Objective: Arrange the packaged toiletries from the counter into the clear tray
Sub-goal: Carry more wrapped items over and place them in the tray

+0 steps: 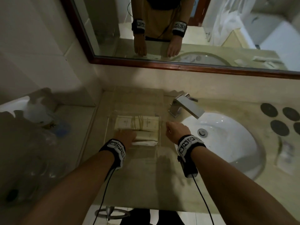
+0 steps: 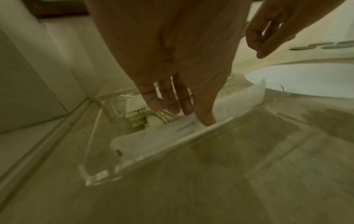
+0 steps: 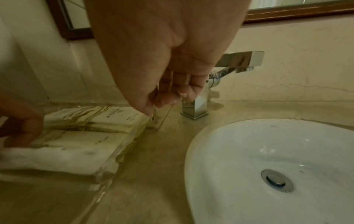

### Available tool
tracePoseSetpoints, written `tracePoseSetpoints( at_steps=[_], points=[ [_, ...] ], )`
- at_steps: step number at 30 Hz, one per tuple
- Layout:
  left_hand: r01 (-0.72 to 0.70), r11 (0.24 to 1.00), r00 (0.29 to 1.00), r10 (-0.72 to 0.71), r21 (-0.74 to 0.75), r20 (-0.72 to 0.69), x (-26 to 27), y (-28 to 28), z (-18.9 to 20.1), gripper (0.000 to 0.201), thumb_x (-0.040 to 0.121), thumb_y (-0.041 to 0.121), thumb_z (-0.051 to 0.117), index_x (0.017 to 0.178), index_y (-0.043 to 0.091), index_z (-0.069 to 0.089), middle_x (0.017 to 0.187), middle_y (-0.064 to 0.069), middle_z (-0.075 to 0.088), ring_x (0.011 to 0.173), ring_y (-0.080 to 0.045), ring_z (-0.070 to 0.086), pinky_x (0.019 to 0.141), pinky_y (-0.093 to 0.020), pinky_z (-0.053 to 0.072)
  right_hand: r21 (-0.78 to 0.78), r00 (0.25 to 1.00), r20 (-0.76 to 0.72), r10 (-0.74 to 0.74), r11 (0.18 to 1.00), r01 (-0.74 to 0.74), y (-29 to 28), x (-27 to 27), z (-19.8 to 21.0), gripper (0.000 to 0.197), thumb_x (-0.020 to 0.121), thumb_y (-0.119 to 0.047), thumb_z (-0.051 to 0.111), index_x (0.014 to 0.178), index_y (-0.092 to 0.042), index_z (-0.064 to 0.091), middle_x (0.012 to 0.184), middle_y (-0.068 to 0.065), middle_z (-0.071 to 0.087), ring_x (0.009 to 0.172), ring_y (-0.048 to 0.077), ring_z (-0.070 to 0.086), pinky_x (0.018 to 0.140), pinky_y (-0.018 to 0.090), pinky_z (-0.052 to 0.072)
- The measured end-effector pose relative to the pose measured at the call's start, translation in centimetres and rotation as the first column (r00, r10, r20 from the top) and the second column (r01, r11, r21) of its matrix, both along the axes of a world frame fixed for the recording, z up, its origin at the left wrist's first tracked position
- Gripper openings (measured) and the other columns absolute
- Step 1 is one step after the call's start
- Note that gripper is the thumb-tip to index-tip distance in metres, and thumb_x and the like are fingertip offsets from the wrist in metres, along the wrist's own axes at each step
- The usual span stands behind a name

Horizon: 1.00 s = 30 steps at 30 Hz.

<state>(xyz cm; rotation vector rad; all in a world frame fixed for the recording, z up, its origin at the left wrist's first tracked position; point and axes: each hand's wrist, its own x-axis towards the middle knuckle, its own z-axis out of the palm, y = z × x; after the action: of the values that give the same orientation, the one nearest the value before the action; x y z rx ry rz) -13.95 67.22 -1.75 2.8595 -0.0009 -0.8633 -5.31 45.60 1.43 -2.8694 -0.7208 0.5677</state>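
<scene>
A clear tray (image 1: 159,127) sits on the bench (image 1: 138,176) just left of the basin (image 1: 227,140), its long side running left to right. Inside it lie several cream packets (image 1: 138,123), flat and side by side; the farthest ones carry gold bands (image 1: 138,122) across the middle, and a whiter packet (image 2: 153,139) lies against the near wall.

The left hand (image 1: 125,137) reaches down into the left part of the tray. Its fingers (image 2: 153,98) are nearly straight and spread, the tips resting on the packets; they curl round nothing, so the hand is open. In the right wrist view it shows at the left edge, touching the near packets.

The right hand (image 1: 176,129) is at the tray's right end, between tray and basin. Its fingers (image 3: 172,97) are curled, and thumb and fingertips meet at the top edge of the right wall; it seems to pinch that wall, though the clear plastic is hard to make out.

A square chrome tap (image 1: 185,108) stands behind the basin. Dark round discs (image 1: 279,119) lie on the bench at far right. A framed mirror (image 1: 178,30) above reflects both hands.
</scene>
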Motion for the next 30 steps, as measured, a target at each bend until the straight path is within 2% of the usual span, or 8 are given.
tracePoseSetpoints(
  at_steps=[4, 7, 10, 12, 14, 20, 24, 30],
  points=[
    [-0.037, 0.997, 0.997, 0.032, -0.075, -0.067, -0.1, 0.2, -0.4, 0.014, 0.095, 0.024, 0.052, 0.090, 0.013, 0.046, 0.105, -0.016, 0.058, 0.088, -0.026, 0.056, 0.074, -0.034, 0.040, -0.007, 1.000, 0.008, -0.002, 1.000, 0.002, 0.2, 0.1, 0.6, 0.013, 0.092, -0.015, 0.045, 0.080, -0.018, 0.045, 0.078, 0.003, 0.052, 0.069, 0.023, 0.049, 0.062, 0.029, 0.037],
    [-0.061, 0.991, 0.994, 0.048, -0.123, -0.101, -0.2, 0.4, -0.5, 0.026, 0.096, 0.026, 0.053, 0.110, 0.006, 0.058, 0.117, -0.016, 0.060, 0.102, -0.030, 0.059, 0.086, -0.037, 0.046, 0.000, 1.000, 0.005, 0.003, 1.000, -0.003, 0.7, 0.0, 1.1, 0.013, 0.093, -0.015, 0.045, 0.080, -0.019, 0.043, 0.076, 0.002, 0.049, 0.070, 0.024, 0.048, 0.062, 0.029, 0.037],
    [-0.072, 0.983, 0.994, 0.057, -0.168, -0.093, -0.4, 0.5, -0.2, 0.030, 0.096, 0.024, 0.052, 0.117, 0.003, 0.059, 0.123, -0.015, 0.058, 0.112, -0.030, 0.057, 0.095, -0.037, 0.045, -0.011, 1.000, 0.001, 0.020, 1.000, -0.020, 1.2, -0.1, 1.4, 0.012, 0.093, -0.016, 0.044, 0.081, -0.019, 0.043, 0.079, 0.003, 0.050, 0.070, 0.024, 0.049, 0.062, 0.030, 0.039],
    [-0.079, 0.978, 0.994, 0.062, -0.191, -0.093, -0.4, 0.5, 0.0, 0.030, 0.096, 0.022, 0.052, 0.116, 0.001, 0.060, 0.123, -0.017, 0.058, 0.112, -0.031, 0.056, 0.095, -0.037, 0.044, -0.019, 0.999, -0.002, 0.036, 0.999, -0.036, 1.5, -0.3, 1.6, 0.011, 0.093, -0.016, 0.044, 0.082, -0.018, 0.044, 0.080, 0.003, 0.052, 0.071, 0.024, 0.050, 0.062, 0.031, 0.041],
    [-0.099, 0.975, 0.992, 0.081, -0.200, -0.097, -0.5, 0.6, 0.4, 0.026, 0.095, 0.021, 0.052, 0.108, 0.000, 0.061, 0.118, -0.019, 0.060, 0.103, -0.030, 0.058, 0.089, -0.038, 0.046, -0.024, 0.999, -0.005, 0.048, 0.999, -0.048, 1.6, -0.3, 2.0, 0.012, 0.094, -0.016, 0.045, 0.083, -0.019, 0.044, 0.082, 0.003, 0.053, 0.072, 0.023, 0.052, 0.063, 0.031, 0.044],
    [-0.082, 0.977, 0.994, 0.094, -0.196, 0.054, -0.2, 0.2, 1.7, 0.011, 0.093, 0.022, 0.052, 0.089, 0.012, 0.055, 0.106, -0.018, 0.064, 0.095, -0.032, 0.061, 0.075, -0.035, 0.046, -0.060, 0.999, -0.009, 0.034, 0.998, -0.034, 1.0, -0.7, 3.5, 0.010, 0.092, -0.016, 0.049, 0.098, -0.014, 0.057, 0.096, 0.009, 0.063, 0.085, 0.028, 0.061, 0.074, 0.037, 0.053],
    [-0.083, 0.974, 0.987, 0.109, -0.209, 0.117, 0.7, -1.3, 3.7, 0.020, 0.091, 0.015, 0.051, 0.101, 0.003, 0.063, 0.104, -0.017, 0.066, 0.095, -0.032, 0.062, 0.081, -0.038, 0.051, -0.077, 1.000, 0.012, 0.020, 0.997, -0.019, -0.5, -1.0, 4.8, 0.010, 0.092, -0.017, 0.051, 0.097, -0.011, 0.058, 0.099, 0.011, 0.065, 0.084, 0.028, 0.060, 0.076, 0.039, 0.054],
    [-0.075, 0.975, 0.966, 0.123, -0.209, 0.227, 0.9, -4.1, 6.1, 0.014, 0.089, 0.016, 0.052, 0.094, 0.008, 0.063, 0.097, -0.012, 0.066, 0.084, -0.027, 0.060, 0.072, -0.036, 0.050, -0.043, 0.997, 0.066, -0.031, 0.998, 0.034, -3.3, -1.9, 6.2, 0.014, 0.090, -0.021, 0.054, 0.102, -0.014, 0.060, 0.104, 0.010, 0.062, 0.094, 0.031, 0.062, 0.081, 0.040, 0.054]
  ],
)
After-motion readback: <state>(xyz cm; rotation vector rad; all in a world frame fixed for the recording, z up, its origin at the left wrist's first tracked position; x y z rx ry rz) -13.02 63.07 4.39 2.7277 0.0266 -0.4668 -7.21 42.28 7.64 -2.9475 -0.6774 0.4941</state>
